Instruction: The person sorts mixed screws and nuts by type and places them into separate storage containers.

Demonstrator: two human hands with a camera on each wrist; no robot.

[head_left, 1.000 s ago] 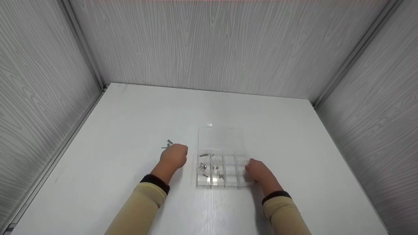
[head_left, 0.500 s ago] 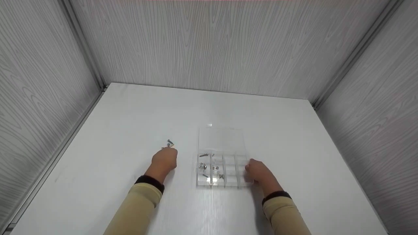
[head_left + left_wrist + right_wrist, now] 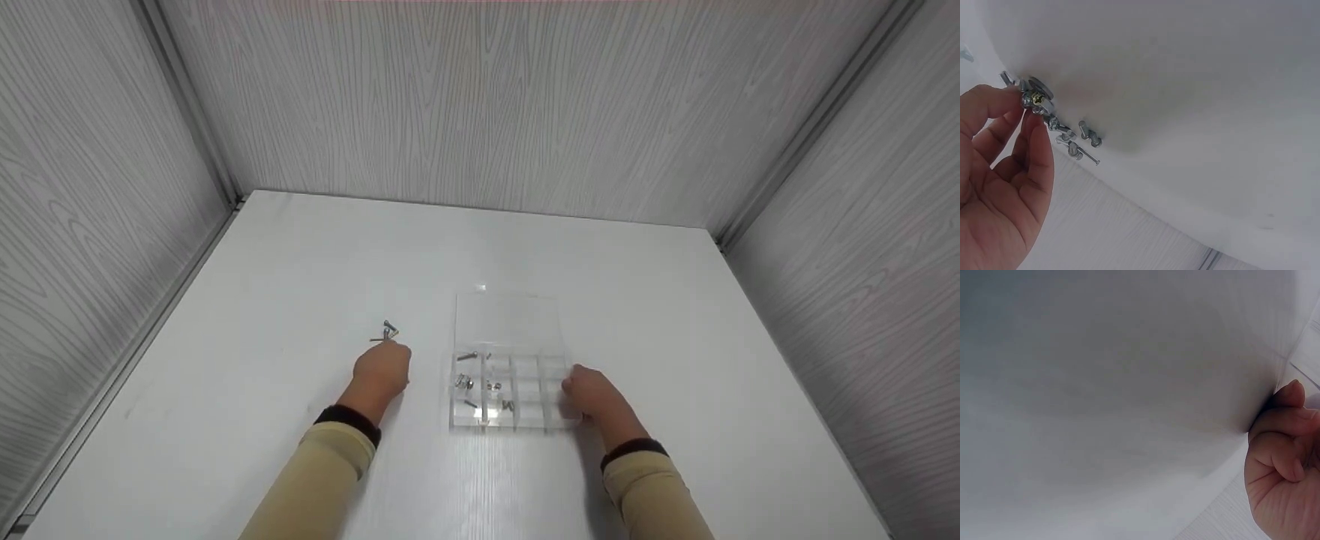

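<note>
Left hand [image 3: 384, 369] pinches a brass-headed screw [image 3: 1033, 99] at the loose pile of screws [image 3: 1075, 138] on the table [image 3: 300, 255], left of the clear compartment box [image 3: 507, 390]. Right hand [image 3: 589, 394], fingers curled, rests against the box's right side, apparently holding nothing.

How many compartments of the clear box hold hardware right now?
4, all in the compartment box's left two columns: far-left, middle-left, near-left, and one beside them. Small pieces may be hidden.

Both forearms reach forward in tan sleeves with dark cuffs. The left hand [image 3: 382, 369] pinches with thumb and fingertips [image 3: 1032, 115] drawn together. The right hand [image 3: 589, 394] lies curled, apparently in a loose fist.
</note>
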